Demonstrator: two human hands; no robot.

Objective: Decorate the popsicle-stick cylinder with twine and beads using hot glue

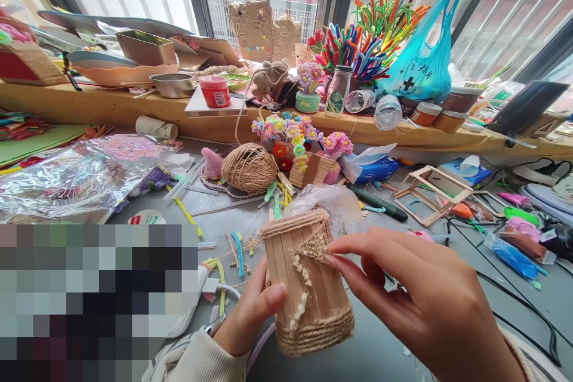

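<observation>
My left hand is wrapped round the left side of a small craft-stick container, thumb on its front, holding it slightly tilted above the table. Jute twine runs in several rows round its base, and a thinner band circles the rim. Across the front goes a line of pale crumbly bits, leading up to a rough grainy patch at the upper right. At that patch, my right hand has thumb and index finger pinched close together; whatever lies between the fingertips is too small to make out.
Behind the container lie a ball of twine, a box of crocheted flowers and a tissue pack. A wooden stick frame and black cables are on the right. Jars and a blue bag line the ledge. Blurring hides the lower left.
</observation>
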